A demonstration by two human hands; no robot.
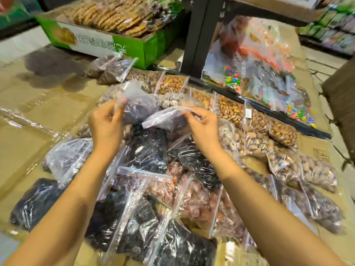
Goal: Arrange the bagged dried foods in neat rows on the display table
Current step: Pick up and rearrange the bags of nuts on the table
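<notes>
Left hand [107, 125] with fingers curled, pinching a lifted bag of dark dried fruit [138, 110], right hand [203, 129] pinching a zip-top bag edge [165, 119] just beside it, both above the heaped bags [149, 150] on the cardboard-covered table [38, 116], row of nut bags [230, 110] behind, green biscuit box [134, 48] beyond.

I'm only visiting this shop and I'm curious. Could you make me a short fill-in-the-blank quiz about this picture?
1. The biscuit box at the back is white and ____.
2. The left hand and the right hand each pinch a clear plastic ____ above the pile.
3. The colourful sweets lie to the ____ of the black post.

Missing words: green; bag; right.
</notes>
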